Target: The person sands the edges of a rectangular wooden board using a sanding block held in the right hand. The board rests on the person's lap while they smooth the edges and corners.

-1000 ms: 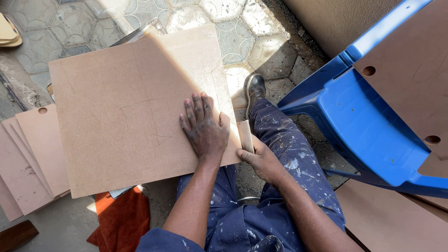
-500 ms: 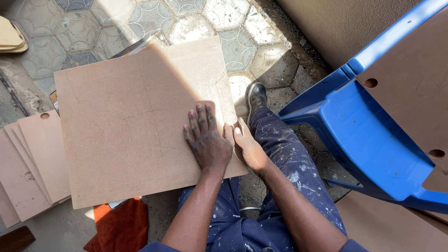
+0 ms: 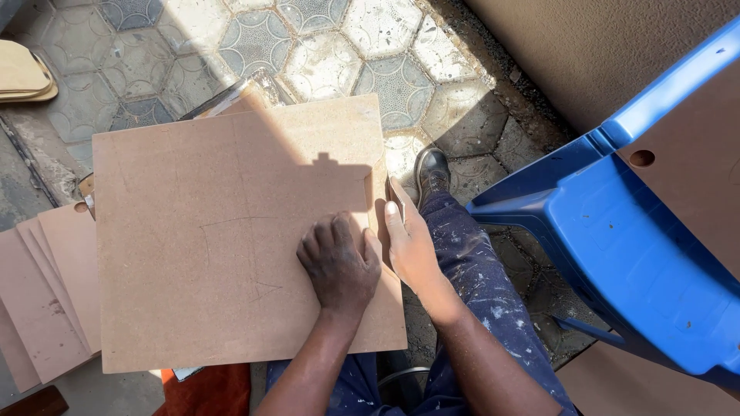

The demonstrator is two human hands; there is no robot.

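On the brown board (image 3: pixel 231 231), the left hand (image 3: pixel 339 266) is pressing flat, fingers spread, while the right hand (image 3: pixel 408 246) is lying open along its right edge.

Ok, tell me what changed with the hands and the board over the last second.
The right hand moved up from the knee to the right edge of the brown board; the small piece it held earlier is no longer visible. The left hand stayed pressed flat on the board.
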